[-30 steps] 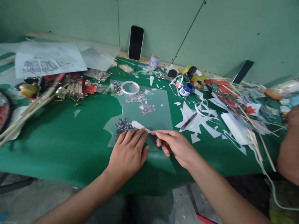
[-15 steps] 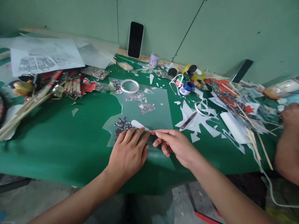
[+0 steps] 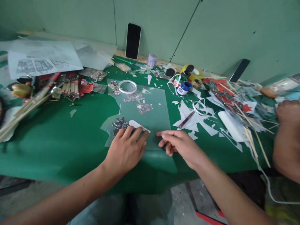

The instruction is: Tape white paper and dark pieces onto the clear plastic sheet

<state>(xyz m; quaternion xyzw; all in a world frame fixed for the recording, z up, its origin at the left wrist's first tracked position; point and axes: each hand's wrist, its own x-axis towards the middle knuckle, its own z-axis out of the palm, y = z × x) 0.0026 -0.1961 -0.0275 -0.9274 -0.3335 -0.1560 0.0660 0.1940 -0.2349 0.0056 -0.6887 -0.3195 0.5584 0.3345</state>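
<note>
A narrow white strip (image 3: 138,125), rounded at its left end, lies on the translucent plastic sheet (image 3: 159,109). My left hand (image 3: 127,143) rests over its near edge with the fingers apart and slightly bent, fingertips touching the strip. To the right, apart from the strip, my right hand (image 3: 177,142) has its index finger stretched out, the thumb close along it and the other fingers loosely curled; nothing shows in it. Dark patterned cutouts (image 3: 120,125) lie beside my left fingers. Farther back on the sheet are a patterned piece (image 3: 144,108) and a white ring (image 3: 127,87).
A craft knife (image 3: 186,120) lies on white paper scraps (image 3: 208,128) at right. Behind stand a blue paint jar (image 3: 184,88) and a phone (image 3: 133,41) against the wall. Wooden sticks (image 3: 25,112) and printed paper (image 3: 44,59) are at left. Another person's arm (image 3: 287,140) rests at far right.
My right hand has drawn away from the strip's right end, leaving a gap. My left fingers have bent a little more over the strip. The whole view has shifted slightly.
</note>
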